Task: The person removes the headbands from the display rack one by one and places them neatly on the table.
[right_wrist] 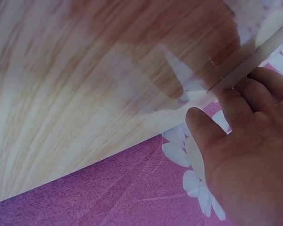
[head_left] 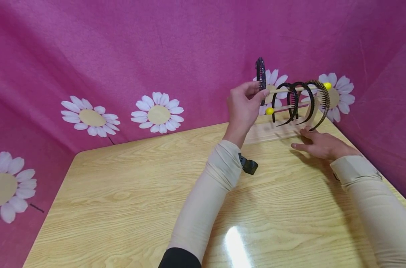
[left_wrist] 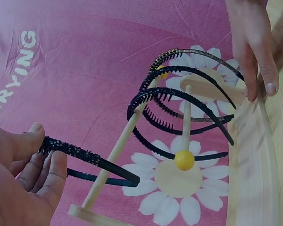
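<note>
My left hand [head_left: 243, 106] pinches a black glittery headband [head_left: 261, 70] between thumb and fingers, at the left end of a wooden headband stand [head_left: 266, 137]. In the left wrist view, the held headband [left_wrist: 85, 154] has its free ends pointing right, overlapping the upper rod [left_wrist: 119, 148]. Several more toothed headbands hang on the stand, black ones [left_wrist: 188, 96] and a brown one [left_wrist: 216, 58] farthest along. My right hand [head_left: 323, 146] has its fingers fairly straight, fingertips right at the right end of the stand's base; its palm shows in the right wrist view [right_wrist: 254, 150].
Yellow balls [head_left: 269, 111] cap the rod ends. The stand is at the back right of a wood-grain table [head_left: 132, 197], close to a pink cloth [head_left: 156, 44] printed with white daisies. A second cloth side [head_left: 387, 111] rises along the table's right edge.
</note>
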A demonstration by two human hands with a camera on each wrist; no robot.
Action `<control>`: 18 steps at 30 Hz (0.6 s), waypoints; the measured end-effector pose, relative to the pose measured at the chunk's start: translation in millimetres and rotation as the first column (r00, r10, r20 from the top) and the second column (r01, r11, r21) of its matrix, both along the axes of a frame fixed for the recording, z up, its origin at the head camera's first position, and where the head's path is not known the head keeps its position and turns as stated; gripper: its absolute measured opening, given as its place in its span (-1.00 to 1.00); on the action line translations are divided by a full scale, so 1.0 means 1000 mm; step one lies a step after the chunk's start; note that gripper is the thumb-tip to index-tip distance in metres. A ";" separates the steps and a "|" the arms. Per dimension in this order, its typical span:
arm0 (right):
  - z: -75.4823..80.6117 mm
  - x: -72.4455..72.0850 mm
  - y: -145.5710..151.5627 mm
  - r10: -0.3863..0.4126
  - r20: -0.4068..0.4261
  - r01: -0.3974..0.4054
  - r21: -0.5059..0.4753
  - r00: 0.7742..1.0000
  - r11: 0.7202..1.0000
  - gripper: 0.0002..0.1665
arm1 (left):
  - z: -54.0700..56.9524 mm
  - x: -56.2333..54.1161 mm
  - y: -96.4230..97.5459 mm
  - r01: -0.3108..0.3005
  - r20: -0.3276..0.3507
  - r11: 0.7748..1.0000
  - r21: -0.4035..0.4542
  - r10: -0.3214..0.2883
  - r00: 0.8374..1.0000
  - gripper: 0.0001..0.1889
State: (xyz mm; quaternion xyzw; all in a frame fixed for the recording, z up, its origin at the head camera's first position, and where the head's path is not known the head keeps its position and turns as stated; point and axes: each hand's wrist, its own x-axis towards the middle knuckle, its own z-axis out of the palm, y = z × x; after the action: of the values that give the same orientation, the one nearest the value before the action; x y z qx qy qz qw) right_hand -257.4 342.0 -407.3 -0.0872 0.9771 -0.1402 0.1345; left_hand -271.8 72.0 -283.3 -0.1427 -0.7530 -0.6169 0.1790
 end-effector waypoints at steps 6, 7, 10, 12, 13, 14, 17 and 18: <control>0.001 0.000 -0.001 0.003 -0.007 -0.003 0.002 1.000 1.000 0.20 | 0.007 -0.001 -0.004 0.027 0.006 0.999 0.034 -0.028 1.000 -0.74; 0.001 0.000 -0.001 0.002 -0.011 -0.002 0.002 1.000 1.000 0.20 | 0.008 -0.001 -0.005 0.033 0.004 0.999 0.033 -0.033 0.999 -0.74; 0.000 0.000 -0.002 0.004 -0.020 -0.004 0.006 1.000 1.000 0.20 | 0.011 0.000 -0.005 0.036 -0.014 0.999 0.027 -0.035 0.999 -0.74; 0.000 0.000 -0.001 0.001 -0.021 -0.001 0.011 1.000 1.000 0.19 | 0.014 0.000 -0.005 0.034 -0.031 0.999 0.022 -0.034 0.999 -0.75; 0.000 0.000 -0.001 0.000 -0.021 0.000 0.013 1.000 1.000 0.19 | 0.015 0.000 -0.005 0.037 -0.036 0.999 0.025 -0.036 0.999 -0.75; 0.000 0.000 -0.001 0.001 -0.020 -0.001 0.016 1.000 1.000 0.20 | 0.016 0.000 -0.005 0.039 -0.038 0.999 0.032 -0.038 0.999 -0.75; 0.000 0.000 -0.001 0.004 -0.027 -0.003 0.019 1.000 1.000 0.19 | 0.019 0.001 -0.005 0.049 -0.039 0.996 0.073 -0.046 0.998 -0.75; 0.000 0.000 -0.001 0.005 -0.030 -0.004 0.019 1.000 1.000 0.19 | 0.019 0.001 -0.005 0.051 -0.034 0.995 0.085 -0.048 0.998 -0.74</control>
State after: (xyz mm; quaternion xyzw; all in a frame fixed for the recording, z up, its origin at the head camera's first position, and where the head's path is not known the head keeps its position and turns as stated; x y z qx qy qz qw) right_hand -257.3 341.3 -407.5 -0.0902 0.9801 -0.1291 0.1207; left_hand -270.6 66.6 -263.9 -0.1633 -0.7190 -0.6507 0.1817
